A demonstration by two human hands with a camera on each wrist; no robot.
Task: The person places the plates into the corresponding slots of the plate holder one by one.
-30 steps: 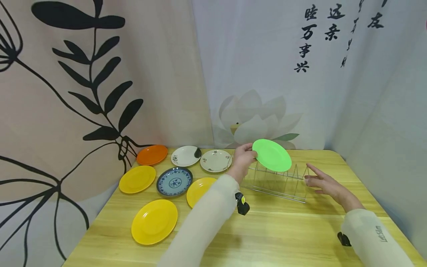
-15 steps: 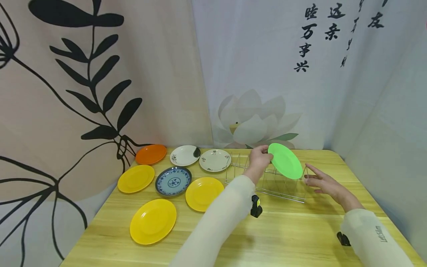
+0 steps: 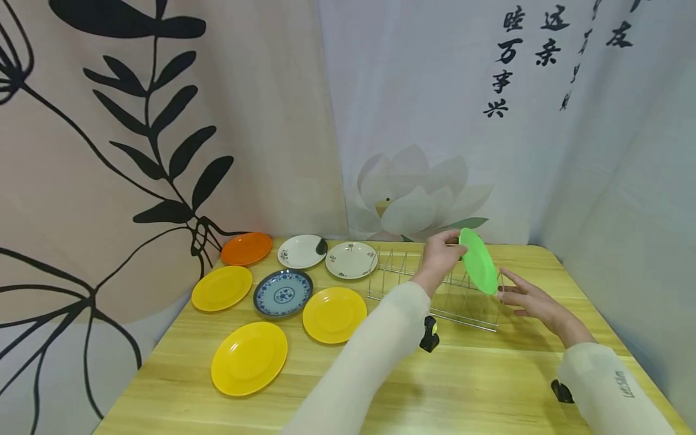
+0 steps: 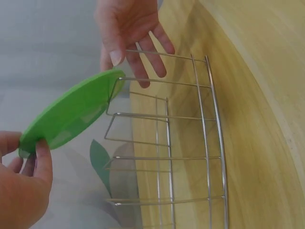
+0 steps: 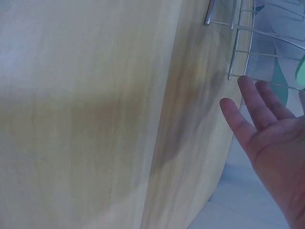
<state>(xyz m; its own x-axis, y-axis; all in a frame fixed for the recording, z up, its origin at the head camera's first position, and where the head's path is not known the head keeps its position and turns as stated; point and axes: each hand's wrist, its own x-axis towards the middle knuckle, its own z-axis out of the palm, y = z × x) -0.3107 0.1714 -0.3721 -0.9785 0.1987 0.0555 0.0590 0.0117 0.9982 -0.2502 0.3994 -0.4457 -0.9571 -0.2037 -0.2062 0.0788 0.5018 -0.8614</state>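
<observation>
My left hand (image 3: 439,257) pinches a bright green plate (image 3: 480,263) by its rim, fingers on one face and thumb on the other. The plate is tilted steeply over the right end of a wire dish rack (image 3: 462,320). In the left wrist view the plate's far edge (image 4: 116,75) lies close by the rack's end wires; whether it touches them I cannot tell. My right hand (image 3: 535,305) is at the rack's right end, its fingers spread and nothing in its grasp. From the right wrist view, its fingertips (image 5: 245,82) are near the end wire.
Left of the rack, several plates lie flat on the wooden table (image 3: 435,386): orange (image 3: 246,249), two white patterned ones (image 3: 302,251), a blue patterned one (image 3: 283,293) and yellow ones (image 3: 249,359). Printed curtains (image 3: 261,151) hang behind and beside the table.
My left hand has carried the green plate rightward to the rack's right end. The plate has turned from a broad face to nearly edge-on. My right hand has stayed put.
</observation>
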